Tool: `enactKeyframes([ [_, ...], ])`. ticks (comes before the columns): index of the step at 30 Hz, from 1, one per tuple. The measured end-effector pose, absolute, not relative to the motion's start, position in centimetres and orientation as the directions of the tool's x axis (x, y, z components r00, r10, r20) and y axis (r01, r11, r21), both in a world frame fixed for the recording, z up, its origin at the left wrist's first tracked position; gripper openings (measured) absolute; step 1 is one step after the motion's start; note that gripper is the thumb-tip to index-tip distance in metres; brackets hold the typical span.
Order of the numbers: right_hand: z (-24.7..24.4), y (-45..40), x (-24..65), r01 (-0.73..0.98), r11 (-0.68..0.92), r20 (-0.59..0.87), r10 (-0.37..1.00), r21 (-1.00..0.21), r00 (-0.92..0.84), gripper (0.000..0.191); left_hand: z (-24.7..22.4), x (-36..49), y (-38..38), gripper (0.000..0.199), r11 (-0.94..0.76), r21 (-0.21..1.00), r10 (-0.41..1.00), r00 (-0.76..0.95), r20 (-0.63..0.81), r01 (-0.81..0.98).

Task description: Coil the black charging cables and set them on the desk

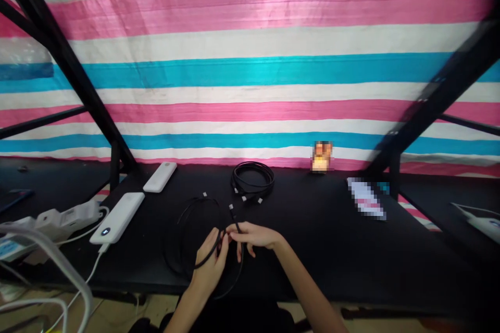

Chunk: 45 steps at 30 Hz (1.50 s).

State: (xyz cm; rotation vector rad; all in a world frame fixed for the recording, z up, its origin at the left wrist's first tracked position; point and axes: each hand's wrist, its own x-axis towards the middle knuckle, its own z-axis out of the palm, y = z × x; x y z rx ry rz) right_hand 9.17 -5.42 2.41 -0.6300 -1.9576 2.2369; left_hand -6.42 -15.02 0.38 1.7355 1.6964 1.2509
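Observation:
Near the front edge of the black table, my left hand [211,261] is closed round a black cable [208,256], which loops out to the left and below. Close beside it on the right, my right hand [252,235] pinches the same cable between thumb and fingers, its other fingers hanging loosely. One silver-tipped plug [231,208] sticks up just above my right hand. A second plug [204,195] lies further up to the left. Behind my hands a coiled black cable [253,184] rests on the table, with several plug ends at its lower side.
Two white power banks [117,218] lie on the left, the nearer with a white cord plugged in. Beyond them is a power strip [50,223] with chargers. Pixelated items [365,197] lie at right. Black metal posts [66,57] flank a striped sheet [253,73].

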Motion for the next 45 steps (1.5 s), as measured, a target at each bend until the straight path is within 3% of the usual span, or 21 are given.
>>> enactKeyframes([
  [5, 2.2, -5.2, 9.5, 0.183, -0.185, -0.244, 0.393, -0.966, -0.887, 0.051, 2.8, -7.5, -15.2, 0.031, -0.116, 0.755, 0.97, -0.089, 0.225, 0.645],
  [14, 4.1, -5.0, 10.3, 0.052, -0.076, -0.092, 0.778, -0.996, -0.621, 0.05, 2.7, -8.4, -16.7, 0.031, -0.06, 0.691, 0.998, 0.067, 0.017, 0.721],
  [17, 4.1, -4.7, 10.5, 0.061, -0.057, -0.081, 0.833, -0.997, -0.548, 0.052, 4.1, -8.8, -17.2, 0.028, -0.036, 0.755, 0.989, 0.134, -0.069, 0.655],
  [22, 3.0, -4.0, 10.9, 0.079, 0.003, -0.03, 0.91, -0.997, -0.414, 0.051, 7.8, -11.4, -17.9, 0.028, -0.008, 0.926, 0.932, 0.337, -0.129, 0.377],
  [23, 2.8, -3.8, 10.9, 0.085, 0.013, -0.022, 0.917, -0.996, -0.397, 0.05, 8.0, -12.2, -17.7, 0.033, 0.018, 0.936, 0.952, 0.279, -0.123, 0.352],
  [25, 2.6, -3.6, 11.0, 0.102, 0.031, -0.01, 0.926, -0.994, -0.378, 0.05, 7.4, -13.7, -16.9, 0.039, 0.045, 0.913, 0.999, 0.001, -0.05, 0.405],
  [27, 2.5, -3.5, 11.0, 0.12, 0.048, 0.0, 0.929, -0.992, -0.371, 0.049, 5.7, -15.1, -15.8, 0.032, 0.105, 0.775, 0.948, -0.298, 0.112, 0.624],
  [29, 2.6, -3.5, 10.9, 0.127, 0.058, 0.006, 0.927, -0.99, -0.375, 0.05, 3.7, -16.0, -14.7, 0.031, 0.209, 0.64, 0.867, -0.443, 0.229, 0.739],
  [31, 2.8, -3.5, 10.9, 0.125, 0.054, 0.002, 0.923, -0.991, -0.386, 0.051, 2.1, -16.5, -14.0, 0.022, 0.213, 0.662, 0.844, -0.477, 0.246, 0.719],
  [37, 3.5, -3.5, 11.8, 0.021, -0.004, -0.012, 0.913, -1.0, -0.408, 0.051, 3.1, -17.2, -13.8, 0.038, 0.121, 0.863, 0.846, -0.506, 0.169, 0.491],
  [40, 4.0, -3.4, 12.7, -0.116, -0.03, 0.011, 0.941, -0.993, -0.337, 0.052, 5.4, -18.3, -14.1, 0.039, -0.101, 0.981, 0.66, -0.727, 0.19, 0.165],
  [42, 4.5, -3.3, 13.5, -0.203, -0.018, 0.036, 0.965, -0.979, -0.259, 0.053, 6.4, -19.2, -14.4, 0.038, -0.287, 0.958, 0.499, -0.853, 0.15, 0.001],
  [45, 5.3, -3.0, 15.1, -0.237, 0.038, 0.072, 0.988, -0.971, -0.135, 0.056, 6.7, -20.2, -14.9, 0.033, -0.348, 0.936, 0.416, -0.903, 0.111, -0.045],
])
